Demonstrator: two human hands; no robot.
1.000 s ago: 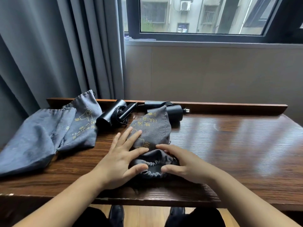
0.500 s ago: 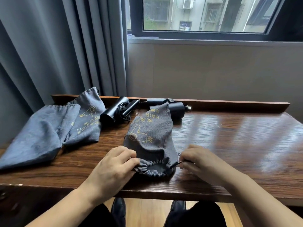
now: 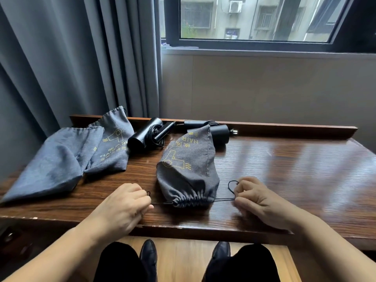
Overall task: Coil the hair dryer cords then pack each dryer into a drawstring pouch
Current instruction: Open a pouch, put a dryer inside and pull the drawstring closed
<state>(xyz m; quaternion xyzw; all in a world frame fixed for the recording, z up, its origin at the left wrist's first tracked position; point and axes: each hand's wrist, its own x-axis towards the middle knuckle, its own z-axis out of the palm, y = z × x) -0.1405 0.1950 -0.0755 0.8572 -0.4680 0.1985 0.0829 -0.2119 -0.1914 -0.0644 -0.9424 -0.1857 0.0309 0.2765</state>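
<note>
A bulging grey drawstring pouch point(image 3: 188, 169) with a yellow hair dryer print lies mid-table, its gathered mouth toward me. My left hand point(image 3: 124, 204) pinches the black drawstring point(image 3: 222, 199) at the mouth's left side, and my right hand point(image 3: 258, 197) pinches it on the right, the cord taut between them. Two black hair dryers lie at the back edge: one point(image 3: 146, 135) with its cord coiled, the other point(image 3: 217, 132) partly hidden behind the pouch. Two flat grey pouches lie at the left, one printed point(image 3: 114, 147), one plain point(image 3: 53, 163).
The wooden table point(image 3: 284, 169) has a raised ledge along the back, under a window. Grey curtains point(image 3: 71, 58) hang at the left behind the flat pouches. My legs and shoes show below the table's front edge.
My hands left the pouch mouth, took the drawstring ends and pulled them apart sideways. The mouth has cinched tight.
</note>
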